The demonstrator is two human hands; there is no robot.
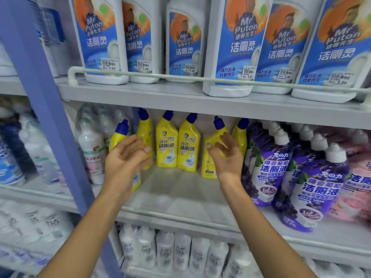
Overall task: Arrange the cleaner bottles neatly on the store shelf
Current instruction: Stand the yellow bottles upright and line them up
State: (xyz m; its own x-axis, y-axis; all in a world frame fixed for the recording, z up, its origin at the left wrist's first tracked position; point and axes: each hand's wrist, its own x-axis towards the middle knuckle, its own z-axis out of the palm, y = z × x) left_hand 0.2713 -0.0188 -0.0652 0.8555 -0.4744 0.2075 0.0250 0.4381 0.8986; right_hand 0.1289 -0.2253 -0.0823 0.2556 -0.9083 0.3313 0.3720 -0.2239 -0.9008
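On the middle shelf (180, 195), head view: six yellow bottles (167, 145) with blue caps stand in a row toward the back, bare shelf in front of them. Your left hand (124, 159) is at the left end of the row, fingers loose and spread, gripping nothing. It covers most of the end bottle (118, 137), and its fingertips are at the second bottle (145, 129), contact unclear from blur. The two bottles in the middle stand upright, labels forward, touching each other. Your right hand (227, 157) is at the fifth bottle (210, 163), which leans. Thumb and curled fingers lie across its front, but you can't tell if that is a real grip. The sixth bottle (241, 137) is just behind that hand, next to the purple bottles (269, 167). Pink bottles (359, 175) far right. White bottle with pink label (92, 155) left of the yellow row. Top shelf: big white bottles with blue labels (234, 47) behind a rail (180, 77). Blue post (38, 93) at left. Blurred white bottles (170, 251) on the shelf below.
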